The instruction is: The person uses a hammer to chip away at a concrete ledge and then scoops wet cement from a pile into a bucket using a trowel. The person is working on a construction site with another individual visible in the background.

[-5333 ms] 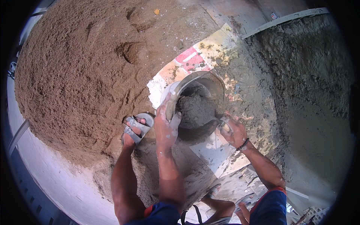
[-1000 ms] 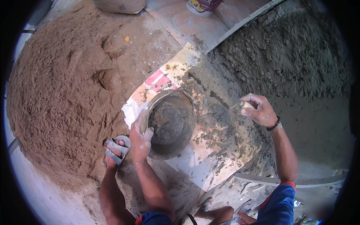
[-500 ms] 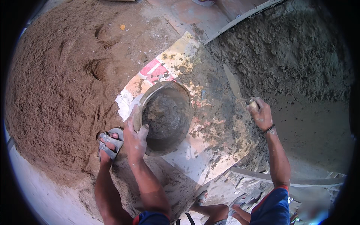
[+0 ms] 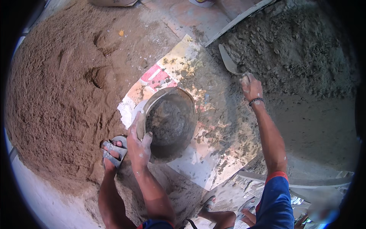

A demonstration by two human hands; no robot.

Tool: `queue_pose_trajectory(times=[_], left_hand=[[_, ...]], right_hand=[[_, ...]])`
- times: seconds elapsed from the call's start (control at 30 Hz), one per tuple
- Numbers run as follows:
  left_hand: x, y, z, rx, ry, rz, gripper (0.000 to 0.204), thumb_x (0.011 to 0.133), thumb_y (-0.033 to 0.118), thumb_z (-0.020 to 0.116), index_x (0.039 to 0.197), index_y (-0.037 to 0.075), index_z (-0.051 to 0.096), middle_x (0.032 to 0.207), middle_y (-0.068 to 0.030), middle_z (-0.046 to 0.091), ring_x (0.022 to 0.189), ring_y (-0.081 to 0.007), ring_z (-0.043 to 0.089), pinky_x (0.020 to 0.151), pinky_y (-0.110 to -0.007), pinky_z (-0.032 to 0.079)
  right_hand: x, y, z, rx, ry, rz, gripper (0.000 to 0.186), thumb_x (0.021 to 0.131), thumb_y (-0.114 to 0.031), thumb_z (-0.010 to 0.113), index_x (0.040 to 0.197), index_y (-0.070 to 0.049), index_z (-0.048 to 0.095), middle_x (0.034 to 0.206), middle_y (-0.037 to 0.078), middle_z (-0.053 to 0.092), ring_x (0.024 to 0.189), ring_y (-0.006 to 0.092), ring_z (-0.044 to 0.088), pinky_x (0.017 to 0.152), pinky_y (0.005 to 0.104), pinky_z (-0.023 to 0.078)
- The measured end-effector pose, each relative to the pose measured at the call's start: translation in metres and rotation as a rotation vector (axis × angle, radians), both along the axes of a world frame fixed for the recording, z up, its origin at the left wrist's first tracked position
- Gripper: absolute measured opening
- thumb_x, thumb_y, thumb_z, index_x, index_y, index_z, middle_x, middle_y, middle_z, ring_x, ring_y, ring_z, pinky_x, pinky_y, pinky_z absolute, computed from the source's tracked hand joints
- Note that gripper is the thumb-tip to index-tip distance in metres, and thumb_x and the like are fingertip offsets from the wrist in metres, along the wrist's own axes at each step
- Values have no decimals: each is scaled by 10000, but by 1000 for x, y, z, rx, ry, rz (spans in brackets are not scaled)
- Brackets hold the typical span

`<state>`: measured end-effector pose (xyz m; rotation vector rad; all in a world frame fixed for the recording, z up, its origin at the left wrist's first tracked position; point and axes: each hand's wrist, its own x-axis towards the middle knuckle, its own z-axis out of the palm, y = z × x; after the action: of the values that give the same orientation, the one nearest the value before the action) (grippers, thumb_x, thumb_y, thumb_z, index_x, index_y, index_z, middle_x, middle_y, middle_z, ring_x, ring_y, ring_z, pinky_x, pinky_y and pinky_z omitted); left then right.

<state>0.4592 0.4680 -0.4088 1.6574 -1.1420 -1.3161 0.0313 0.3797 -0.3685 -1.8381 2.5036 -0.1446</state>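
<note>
My left hand (image 4: 139,143) grips the near rim of a round metal pan (image 4: 169,122), tilting it up on a printed sheet (image 4: 213,152). Grey mortar coats the pan's inside. My right hand (image 4: 251,87) is stretched out to the right and shut on the handle of a trowel (image 4: 227,61), whose blade points up and away over the edge of a grey wet mortar heap (image 4: 289,57). My left foot in a grey sandal (image 4: 113,149) stands beside the pan, at the foot of the sand pile.
A large brown sand pile (image 4: 61,99) fills the left side. A long straight batten (image 4: 240,21) lies at the top along the mortar heap. Another board (image 4: 305,181) lies at lower right. Mortar crumbs litter the sheet.
My right hand has left the pan and reached out right and upward with the trowel toward the mortar heap. My left hand has tipped the pan further up on its edge.
</note>
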Motion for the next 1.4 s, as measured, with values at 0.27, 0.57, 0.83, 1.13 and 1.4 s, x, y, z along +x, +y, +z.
queue_pose_trajectory(times=[0.27,0.57,0.83,1.13,1.4], left_hand=[[0,2,-1,15,-38,-4,656,703,80,564,1350,-11,510,1289,-226,558,1198,-325,529,1063,-373,351],[-7,1,-1,-27,-41,-33,653,715,89,553,1358,-6,501,1297,-234,538,1225,-348,497,1072,-389,341],[3,1,-3,-146,-39,-34,639,722,104,561,1352,10,512,1275,-238,546,1205,-359,515,1056,-399,366],[-7,-5,-11,-158,-46,-56,638,719,108,570,1339,-26,507,1291,-236,545,1210,-349,528,1052,-402,380],[1,-4,-8,-53,-105,-74,633,746,121,587,1373,83,513,1317,-222,516,1234,-368,490,1070,-418,360]], right_hand=[[9,10,60,-118,-5,-2,333,867,-259,628,1129,-52,617,944,252,663,916,441,627,783,486,492],[19,42,142,-263,48,227,394,829,-247,697,1132,-3,634,943,195,677,848,333,664,760,377,511],[69,71,176,-332,-645,456,509,726,-371,807,1002,38,686,885,116,688,803,195,658,745,296,510],[-2,12,171,-724,-1048,95,373,914,-264,636,1162,3,561,776,54,592,616,109,569,518,246,468],[71,112,139,297,-345,412,388,818,-132,662,1177,-9,584,832,141,618,675,269,608,581,355,493]])
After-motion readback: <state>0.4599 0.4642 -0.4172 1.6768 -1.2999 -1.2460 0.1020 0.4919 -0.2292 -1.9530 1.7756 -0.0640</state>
